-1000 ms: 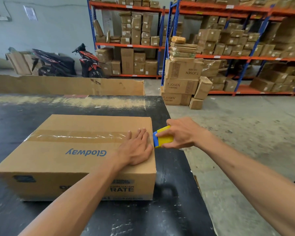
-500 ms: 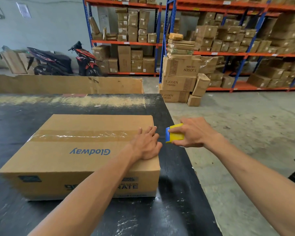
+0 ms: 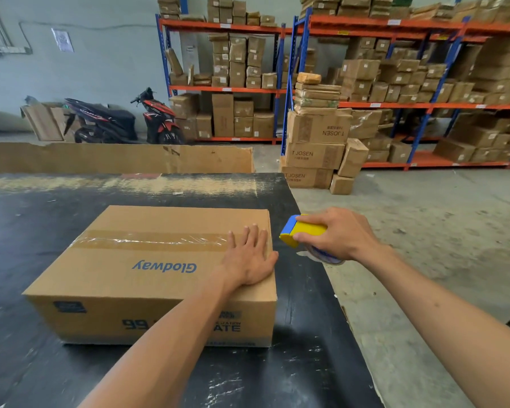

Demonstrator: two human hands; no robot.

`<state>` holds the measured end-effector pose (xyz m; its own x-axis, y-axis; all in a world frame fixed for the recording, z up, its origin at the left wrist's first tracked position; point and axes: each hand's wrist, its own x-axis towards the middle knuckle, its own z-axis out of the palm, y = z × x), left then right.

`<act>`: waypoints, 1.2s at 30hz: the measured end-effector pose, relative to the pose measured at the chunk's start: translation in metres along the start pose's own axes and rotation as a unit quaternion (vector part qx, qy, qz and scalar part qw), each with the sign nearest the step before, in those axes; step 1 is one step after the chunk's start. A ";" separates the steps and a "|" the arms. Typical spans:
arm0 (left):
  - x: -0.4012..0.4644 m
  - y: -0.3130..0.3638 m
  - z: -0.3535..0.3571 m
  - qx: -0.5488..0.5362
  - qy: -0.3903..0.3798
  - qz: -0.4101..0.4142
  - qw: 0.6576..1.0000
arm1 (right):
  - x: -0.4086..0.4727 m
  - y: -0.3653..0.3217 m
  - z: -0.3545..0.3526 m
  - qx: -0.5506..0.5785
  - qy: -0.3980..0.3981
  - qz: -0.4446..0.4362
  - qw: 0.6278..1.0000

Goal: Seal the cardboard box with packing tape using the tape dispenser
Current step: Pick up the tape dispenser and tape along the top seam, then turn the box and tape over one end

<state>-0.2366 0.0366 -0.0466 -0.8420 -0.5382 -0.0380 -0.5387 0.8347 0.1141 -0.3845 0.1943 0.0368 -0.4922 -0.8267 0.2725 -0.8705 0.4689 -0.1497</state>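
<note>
Head view: left hand (image 3: 249, 260) lies flat, fingers spread, on the taped cardboard box (image 3: 147, 272); right hand (image 3: 340, 234) fingers wrap the tape dispenser (image 3: 299, 230) beside it.

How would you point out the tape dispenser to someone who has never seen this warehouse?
Start at the black table in the foreground, where a cardboard box printed "Glodway" sits with the left hand flat on its top. Just past the box's right edge, the right hand grips the tape dispenser. It is the only bright yellow and blue thing among all the brown cartons.
</note>
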 end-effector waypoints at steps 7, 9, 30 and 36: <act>-0.022 -0.006 -0.012 -0.232 0.041 0.030 0.971 | -0.015 -0.027 -0.011 0.143 0.027 0.091 0.985; -0.030 -0.012 -0.017 -0.308 0.065 0.035 0.948 | -0.021 -0.033 -0.015 0.183 0.037 0.105 0.977; -0.086 -0.094 -0.024 -0.005 -0.101 0.261 0.960 | -0.068 -0.092 -0.016 0.309 0.095 0.177 0.930; -0.132 -0.137 -0.035 -0.081 -0.104 0.193 0.972 | -0.066 -0.110 -0.016 0.351 0.064 0.113 0.928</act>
<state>-0.0511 -0.0109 -0.0226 -0.9775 -0.1384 -0.1591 -0.1831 0.9315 0.3145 -0.2560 0.2017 0.0502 -0.6964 -0.6681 0.2622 -0.5559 0.2710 -0.7858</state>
